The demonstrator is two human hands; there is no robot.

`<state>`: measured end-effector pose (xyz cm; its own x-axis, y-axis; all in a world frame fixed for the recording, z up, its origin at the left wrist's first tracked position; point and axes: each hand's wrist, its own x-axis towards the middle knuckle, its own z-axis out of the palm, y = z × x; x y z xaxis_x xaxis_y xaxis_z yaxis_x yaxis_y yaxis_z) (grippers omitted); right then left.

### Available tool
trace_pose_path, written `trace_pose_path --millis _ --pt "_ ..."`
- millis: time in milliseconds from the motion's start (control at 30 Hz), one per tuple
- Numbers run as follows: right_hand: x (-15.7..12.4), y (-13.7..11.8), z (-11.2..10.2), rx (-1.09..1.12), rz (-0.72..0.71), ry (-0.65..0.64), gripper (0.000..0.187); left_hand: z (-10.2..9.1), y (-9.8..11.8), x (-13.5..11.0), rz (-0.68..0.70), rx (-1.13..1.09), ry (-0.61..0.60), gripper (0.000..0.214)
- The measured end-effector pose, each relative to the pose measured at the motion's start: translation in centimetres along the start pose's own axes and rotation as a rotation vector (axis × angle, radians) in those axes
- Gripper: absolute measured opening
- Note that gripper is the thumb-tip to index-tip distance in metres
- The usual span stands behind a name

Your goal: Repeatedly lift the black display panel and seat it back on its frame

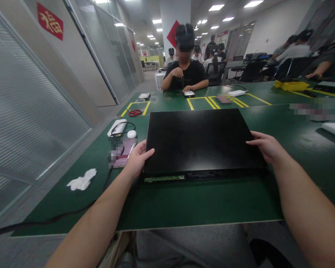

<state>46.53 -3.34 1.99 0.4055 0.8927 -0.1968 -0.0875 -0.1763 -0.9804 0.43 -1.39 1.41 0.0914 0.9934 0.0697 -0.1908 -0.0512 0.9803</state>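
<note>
A black flat screen panel (195, 141) is between my hands above the green table, its glossy face up. Along its near edge a green circuit board strip (164, 179) shows beside dark parts. My left hand (138, 160) grips the panel's left edge, thumb on the face and fingers at the side. On the right edge my right hand (265, 145) is closed in the same way, with the thumb near the surface. The panel's underside is hidden, so I cannot tell whether it rests on the table.
Left of the panel lie a phone (124, 152), a white power bank (117, 127), a round white case (131, 134), crumpled tissue (82, 180) and a black cable (58, 217). Red scissors (135, 112) lie farther back. Across the table sits a person (185, 74) with a small drive (188, 94).
</note>
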Motion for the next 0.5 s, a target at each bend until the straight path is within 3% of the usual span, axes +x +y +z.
trace_pose_path --millis 300,500 --pt "1.3 1.5 -0.1 -0.028 -0.076 -0.048 0.047 -0.5 -0.1 0.1 0.034 0.132 0.005 0.064" --pt "1.4 1.7 0.1 -0.057 -0.102 -0.036 0.048 -1.9 -1.0 0.8 0.084 0.301 0.103 0.048"
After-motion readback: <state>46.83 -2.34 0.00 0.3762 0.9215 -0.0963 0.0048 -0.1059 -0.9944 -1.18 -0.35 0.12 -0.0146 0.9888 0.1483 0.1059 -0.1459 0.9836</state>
